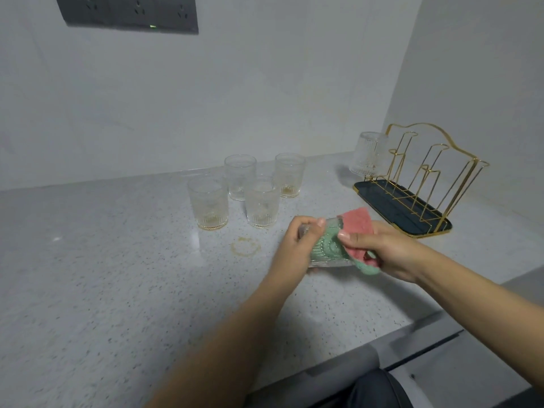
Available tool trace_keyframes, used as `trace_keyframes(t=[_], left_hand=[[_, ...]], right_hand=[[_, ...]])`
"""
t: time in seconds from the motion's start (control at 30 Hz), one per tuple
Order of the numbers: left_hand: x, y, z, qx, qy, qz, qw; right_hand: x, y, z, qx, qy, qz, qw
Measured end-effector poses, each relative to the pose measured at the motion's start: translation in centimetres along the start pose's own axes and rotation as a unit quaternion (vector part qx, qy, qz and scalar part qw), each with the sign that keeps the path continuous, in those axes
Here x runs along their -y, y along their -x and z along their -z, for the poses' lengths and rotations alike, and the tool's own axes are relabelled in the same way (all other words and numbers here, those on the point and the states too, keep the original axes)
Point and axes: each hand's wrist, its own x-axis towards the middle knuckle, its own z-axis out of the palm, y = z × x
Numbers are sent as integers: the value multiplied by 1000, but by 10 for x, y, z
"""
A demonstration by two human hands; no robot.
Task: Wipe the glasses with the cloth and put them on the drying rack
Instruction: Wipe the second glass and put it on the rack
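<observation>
This looks like a home kitchen. The table [103,275] is a pale speckled stone-like worktop set into a corner of plain light walls, with a dark panel of wall sockets [126,11] above it (a small green light glows on its lower edge). Household drinkware stands on the worktop: four ribbed drinking glasses [245,189] grouped together, two with a yellowish residue at the bottom, and a yellowish ring stain [245,247] on the surface in front of them. In the corner sits a gold wire drying rack [426,178] on a dark drip tray, with one glass [368,154] hung upside down on it.
</observation>
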Motion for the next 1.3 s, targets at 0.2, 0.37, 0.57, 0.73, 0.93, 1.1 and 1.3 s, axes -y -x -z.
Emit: trace_keyframes(t=[0.2,0.37,0.57,0.73,0.93,1.1,1.3], left_hand=[[-20,1,8,79,82,218,969],[-10,7,-4,54,38,114,991],[-4,1,-7,30,39,86,995],[-12,2,3,101,60,238,964],[-1,8,-5,12,-28,12,999],[-9,5,-3,12,47,77,996],[-18,3,6,74,69,182,978]], right_hand=[[-8,3,-1,122,476,88,866],[10,8,8,30,215,51,975],[0,0,5,55,191,29,980],[-13,4,3,83,513,92,849],[4,8,4,-17,91,13,996],[3,7,-5,94,281,69,952],[-7,4,0,41,507,176,843]])
